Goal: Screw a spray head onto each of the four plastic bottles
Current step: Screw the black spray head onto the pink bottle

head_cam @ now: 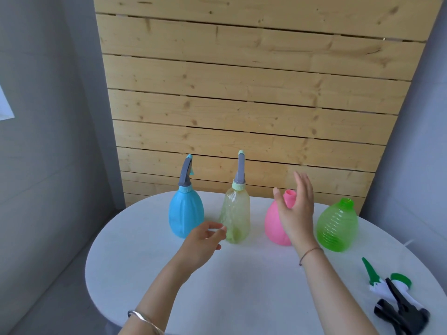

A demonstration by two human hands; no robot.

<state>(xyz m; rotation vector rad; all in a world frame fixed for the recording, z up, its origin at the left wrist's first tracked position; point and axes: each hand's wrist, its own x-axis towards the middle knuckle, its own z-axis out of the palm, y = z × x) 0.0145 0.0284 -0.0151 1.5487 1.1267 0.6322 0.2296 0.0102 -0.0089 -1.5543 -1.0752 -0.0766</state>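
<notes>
Now: pink bottle [274, 226], green bottle [337, 226] uncapped, contents unclear; both hands [294, 211] open, empty.

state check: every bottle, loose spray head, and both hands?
Blue opaque plastic bottle: upright, spray head fitted.
Clear yellowish plastic bottle: upright, spray head fitted.
Pink plastic bottle: upright, neck open.
Green ribbed translucent bottle: upright, neck open.
White-and-green spray head: loose, lying on table.
Black spray head: loose, lying on table.
Left hand: empty.
Right hand: open, empty.

A rounded white table [242, 286] sits before a pale wooden slat panel [242, 93]. Grey walls [48, 141] flank it in soft, even light.
</notes>
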